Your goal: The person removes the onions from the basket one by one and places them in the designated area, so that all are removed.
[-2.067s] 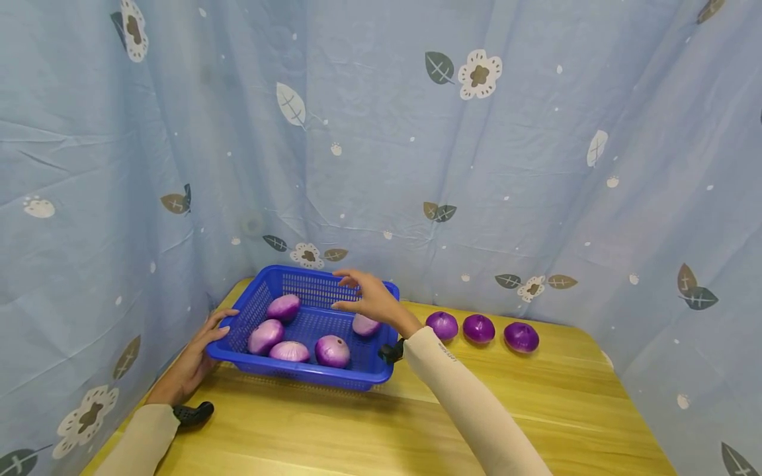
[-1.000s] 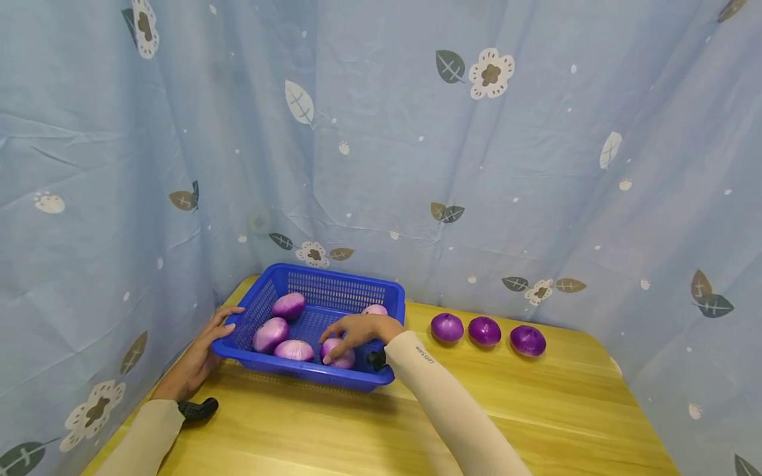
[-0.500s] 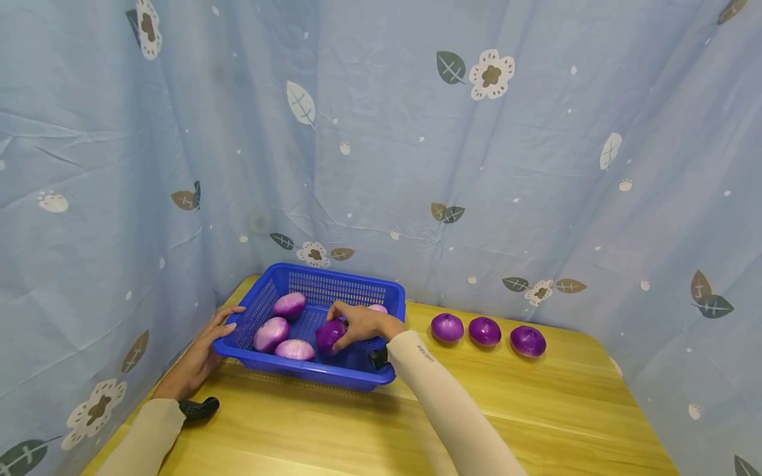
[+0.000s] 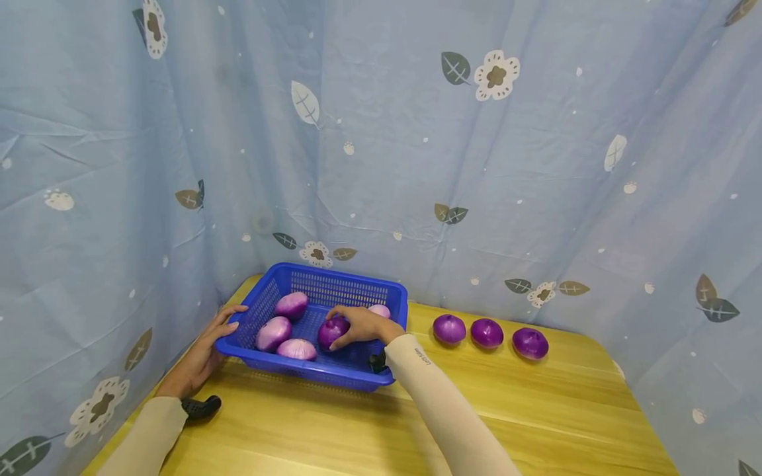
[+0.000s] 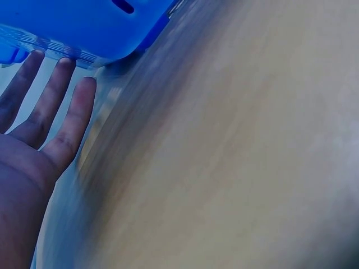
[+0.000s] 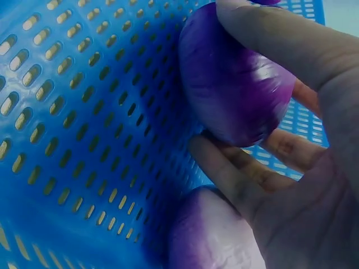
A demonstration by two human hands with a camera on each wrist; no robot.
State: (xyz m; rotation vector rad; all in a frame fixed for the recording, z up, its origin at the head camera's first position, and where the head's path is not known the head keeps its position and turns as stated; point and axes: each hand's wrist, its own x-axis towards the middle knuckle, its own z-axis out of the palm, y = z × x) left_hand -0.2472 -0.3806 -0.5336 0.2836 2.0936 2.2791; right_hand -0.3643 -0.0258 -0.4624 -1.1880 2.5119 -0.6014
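In the head view, a blue plastic basket [image 4: 323, 377] stands on the wooden table. My right hand [image 4: 363, 325] is down inside it and holds a purple onion [image 4: 332, 335] between thumb and fingers. The right wrist view shows the thumb across the onion [image 6: 224, 84] close to the perforated basket wall, with a paler onion [image 6: 216, 235] beside the fingers. My left hand [image 4: 205, 347] is at the basket's left rim, fingertips touching it; in the left wrist view three fingers [image 5: 78, 115] reach out straight to the basket's side.
Paler onions lie in the basket: one at the back left [image 4: 292, 305], one at the left wall [image 4: 274, 333], one in front [image 4: 297, 349], one partly hidden behind the right hand [image 4: 379, 311]. Three purple onions, the middle one [image 4: 486, 333] among them, stand in a row right. A curtain [image 4: 381, 132] surrounds the table.
My right hand has reached to the onion at the basket's front, gripped it and turned it so its darker, pointed side shows. The left hand has stayed at the rim.
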